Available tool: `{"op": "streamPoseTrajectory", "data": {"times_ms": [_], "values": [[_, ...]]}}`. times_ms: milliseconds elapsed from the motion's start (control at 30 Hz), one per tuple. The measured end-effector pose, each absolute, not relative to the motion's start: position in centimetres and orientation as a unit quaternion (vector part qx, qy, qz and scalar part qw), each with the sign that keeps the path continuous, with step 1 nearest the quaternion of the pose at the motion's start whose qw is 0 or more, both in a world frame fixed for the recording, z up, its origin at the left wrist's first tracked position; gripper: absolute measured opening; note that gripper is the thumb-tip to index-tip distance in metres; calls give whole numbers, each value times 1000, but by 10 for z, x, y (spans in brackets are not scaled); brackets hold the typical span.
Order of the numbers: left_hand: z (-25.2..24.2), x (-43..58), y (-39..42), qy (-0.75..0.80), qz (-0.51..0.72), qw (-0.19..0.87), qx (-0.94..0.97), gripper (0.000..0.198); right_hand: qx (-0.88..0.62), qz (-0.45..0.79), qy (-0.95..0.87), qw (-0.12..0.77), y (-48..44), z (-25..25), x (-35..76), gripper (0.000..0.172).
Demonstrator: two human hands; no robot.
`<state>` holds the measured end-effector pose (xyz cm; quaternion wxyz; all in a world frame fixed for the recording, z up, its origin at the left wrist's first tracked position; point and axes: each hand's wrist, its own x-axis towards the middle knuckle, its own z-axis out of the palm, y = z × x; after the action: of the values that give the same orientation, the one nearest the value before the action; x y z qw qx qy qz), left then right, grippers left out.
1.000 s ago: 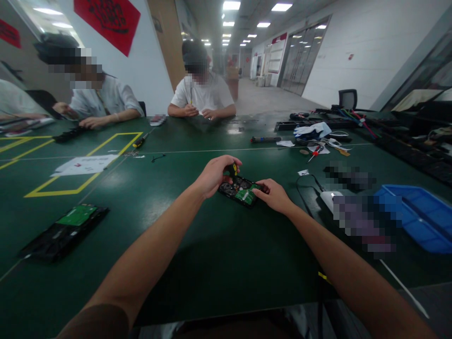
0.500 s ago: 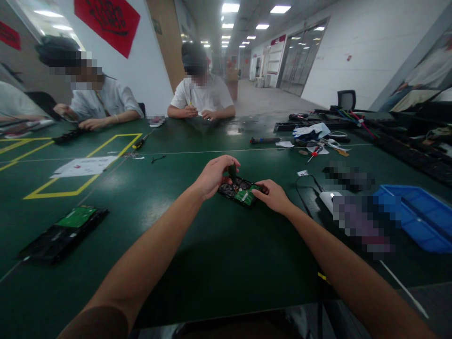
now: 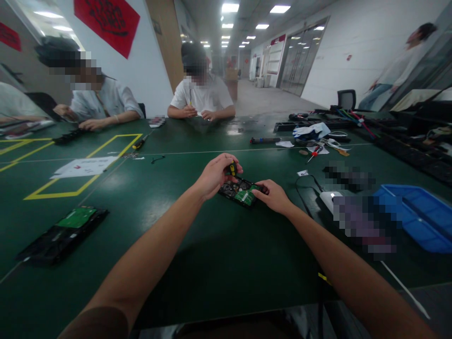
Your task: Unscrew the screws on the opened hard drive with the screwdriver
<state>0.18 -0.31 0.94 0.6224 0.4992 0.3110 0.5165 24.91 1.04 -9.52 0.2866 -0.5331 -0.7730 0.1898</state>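
A small black hard drive (image 3: 237, 191) with a green circuit board on top lies on the green table (image 3: 219, 254) in front of me. My left hand (image 3: 213, 175) is closed round a screwdriver (image 3: 232, 169) with a black and yellow handle, held upright over the drive's far end. My right hand (image 3: 273, 196) pinches the drive's right edge and rests on the table.
A second drive (image 3: 62, 230) with a green board lies at the near left. A blue tray (image 3: 420, 214) sits at the right, with cables and tools behind it. Two people sit across the table. Yellow tape lines and a paper sheet (image 3: 84, 165) mark the left side.
My left hand has turned the screwdriver handle slightly; its yellow part shows, hides, then shows again. My right hand and the drive have stayed put. A person has walked into view at far right.
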Motion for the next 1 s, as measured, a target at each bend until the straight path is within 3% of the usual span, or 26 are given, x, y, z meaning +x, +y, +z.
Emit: {"op": "streamPoseTrajectory", "data": {"times_ms": [467,800,1000], "values": [[8,2,-5,353,493,534,589,21,-532,186,-775,286,14,-99,250,35],[8,4,-5,323,504,616,513,15,-533,192,-773,285,11,-96,249,39],[7,2,-4,322,496,611,525,13,-532,186,-775,285,12,-97,249,39]]}}
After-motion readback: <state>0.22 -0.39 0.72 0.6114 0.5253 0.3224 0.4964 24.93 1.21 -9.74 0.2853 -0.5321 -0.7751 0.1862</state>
